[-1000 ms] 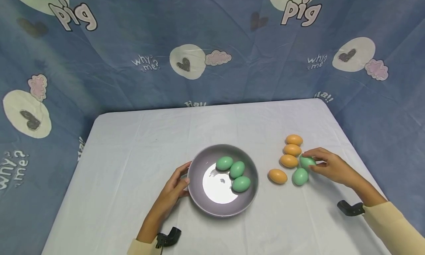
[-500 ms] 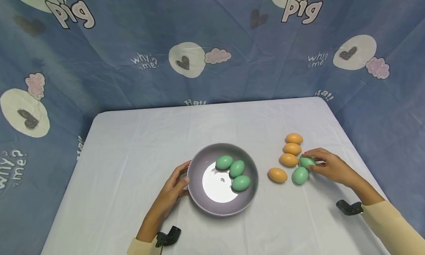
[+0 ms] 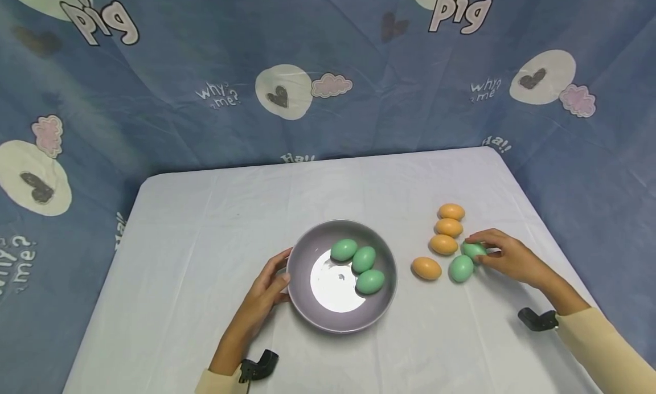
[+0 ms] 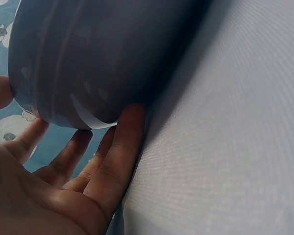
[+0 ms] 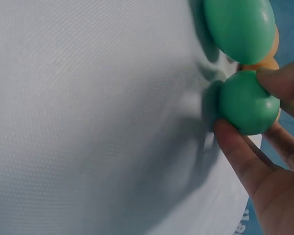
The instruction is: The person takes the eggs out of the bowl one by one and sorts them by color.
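Note:
The left hand [image 3: 262,291] rests its fingertips and thumb on the outside of a round purple-grey bowl [image 3: 302,303], at its left side. Close up in the left wrist view, the spread fingers touch the bowl's outer wall [image 4: 83,63], with the little-finger side down by the cloth. Three green eggs [image 3: 364,259] lie inside the bowl, toward its right. On the right of the table, the right hand [image 3: 507,257] pinches a green egg [image 5: 250,103] between thumb and fingers. Another green egg [image 3: 461,269] lies right beside it.
Several orange eggs stand near the right hand: three in a column, the middle orange egg [image 3: 449,228] among them, and one orange egg [image 3: 426,268] apart, nearer the bowl. A white cloth [image 3: 205,240] covers the table. Blue printed fabric [image 3: 369,120] hangs behind and beside it.
The head view has shifted slightly. Both hands, the bowl and the eggs keep their places relative to one another.

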Action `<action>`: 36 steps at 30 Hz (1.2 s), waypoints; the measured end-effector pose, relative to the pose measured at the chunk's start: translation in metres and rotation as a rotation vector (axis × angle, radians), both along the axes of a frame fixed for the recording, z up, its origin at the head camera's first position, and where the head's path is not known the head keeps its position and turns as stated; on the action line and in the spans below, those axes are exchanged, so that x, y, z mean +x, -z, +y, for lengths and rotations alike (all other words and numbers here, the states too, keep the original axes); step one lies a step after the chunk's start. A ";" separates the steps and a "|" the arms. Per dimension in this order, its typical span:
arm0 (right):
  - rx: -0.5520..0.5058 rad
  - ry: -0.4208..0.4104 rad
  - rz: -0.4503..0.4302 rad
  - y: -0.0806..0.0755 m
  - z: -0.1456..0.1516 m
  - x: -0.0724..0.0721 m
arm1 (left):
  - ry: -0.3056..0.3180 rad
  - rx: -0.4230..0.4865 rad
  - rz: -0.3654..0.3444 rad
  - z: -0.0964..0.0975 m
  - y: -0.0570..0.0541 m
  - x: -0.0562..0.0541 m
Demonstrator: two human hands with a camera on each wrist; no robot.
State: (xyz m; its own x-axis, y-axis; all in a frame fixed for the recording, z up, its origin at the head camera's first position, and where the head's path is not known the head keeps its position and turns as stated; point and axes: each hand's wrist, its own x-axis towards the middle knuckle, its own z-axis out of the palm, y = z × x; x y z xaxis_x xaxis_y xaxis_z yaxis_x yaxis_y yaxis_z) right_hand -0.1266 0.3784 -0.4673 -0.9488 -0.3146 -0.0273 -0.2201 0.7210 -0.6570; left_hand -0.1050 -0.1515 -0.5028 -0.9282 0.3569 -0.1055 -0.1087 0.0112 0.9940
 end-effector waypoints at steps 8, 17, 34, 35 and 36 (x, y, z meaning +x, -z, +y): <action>0.008 0.030 -0.034 0.003 0.004 0.001 | -0.007 -0.007 0.005 0.001 -0.002 0.000; -0.001 0.045 -0.105 -0.002 0.002 0.004 | -0.014 -0.010 0.001 0.000 -0.001 0.000; 0.015 0.017 0.245 -0.025 -0.002 0.015 | -0.016 -0.022 -0.017 0.001 -0.002 -0.001; 0.018 -0.007 0.263 -0.028 -0.007 0.014 | -0.017 -0.023 -0.021 0.001 -0.002 0.000; 0.017 -0.032 0.278 -0.033 -0.013 0.012 | -0.018 -0.024 -0.026 0.001 -0.001 0.000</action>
State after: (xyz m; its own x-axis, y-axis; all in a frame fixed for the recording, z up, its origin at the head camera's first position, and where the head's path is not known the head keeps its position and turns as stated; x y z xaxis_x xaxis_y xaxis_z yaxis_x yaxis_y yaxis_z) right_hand -0.1147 0.3654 -0.4348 -0.9102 -0.3467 0.2265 -0.4131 0.7213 -0.5559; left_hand -0.1048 -0.1502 -0.5017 -0.9312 0.3374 -0.1378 -0.1347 0.0327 0.9903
